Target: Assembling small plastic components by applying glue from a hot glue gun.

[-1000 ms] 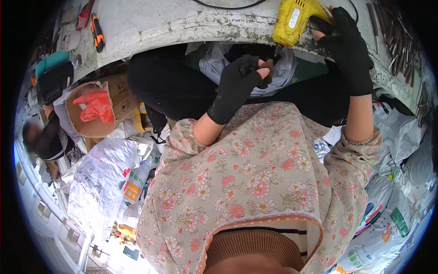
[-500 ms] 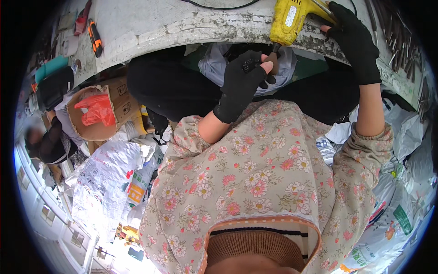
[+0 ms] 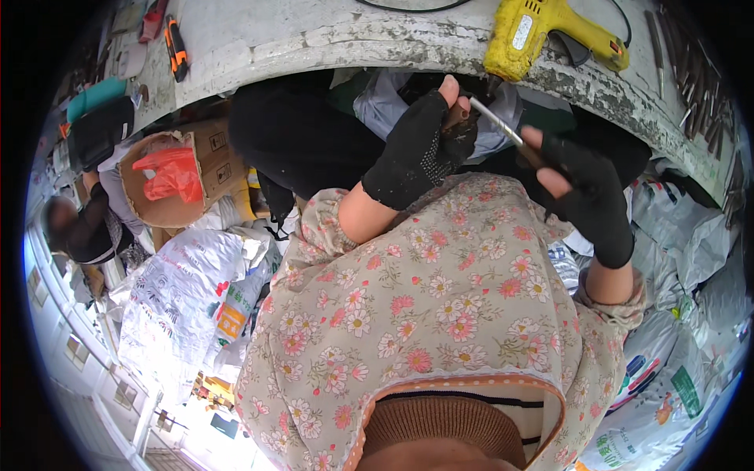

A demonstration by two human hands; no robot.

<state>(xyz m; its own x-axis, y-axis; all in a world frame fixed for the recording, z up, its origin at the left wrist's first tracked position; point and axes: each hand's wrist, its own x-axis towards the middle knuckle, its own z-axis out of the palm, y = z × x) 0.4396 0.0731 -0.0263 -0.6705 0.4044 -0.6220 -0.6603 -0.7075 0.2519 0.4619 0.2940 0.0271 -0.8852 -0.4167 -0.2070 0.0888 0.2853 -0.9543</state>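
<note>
My left hand [image 3: 420, 145], in a black fingerless glove, is closed round a small brown piece [image 3: 457, 115]; its kind is partly hidden by my fingers. My right hand [image 3: 585, 180], gloved alike, grips a slim hand tool [image 3: 496, 120] with a silvery shaft and a dark brown handle. The shaft's tip points left, close to the brown piece; whether they touch I cannot tell. Just beyond both hands, a yellow pistol-shaped power tool [image 3: 514, 39] lies on the bench edge, its dark nozzle pointing toward me.
Several slender hand tools [image 3: 699, 94] lie at the bench's right. An orange-and-black utility knife [image 3: 174, 51] is on the pale worn bench [image 3: 314, 39]. A cardboard box [image 3: 212, 169] with a red bag stands left. Plastic bags [image 3: 177, 302] lie around me; another person [image 3: 86, 228] sits far left.
My right hand has come down from beside the yellow power tool toward my left hand, bringing the slim tool. My left hand has turned slightly, lifting the brown piece away from the nozzle.
</note>
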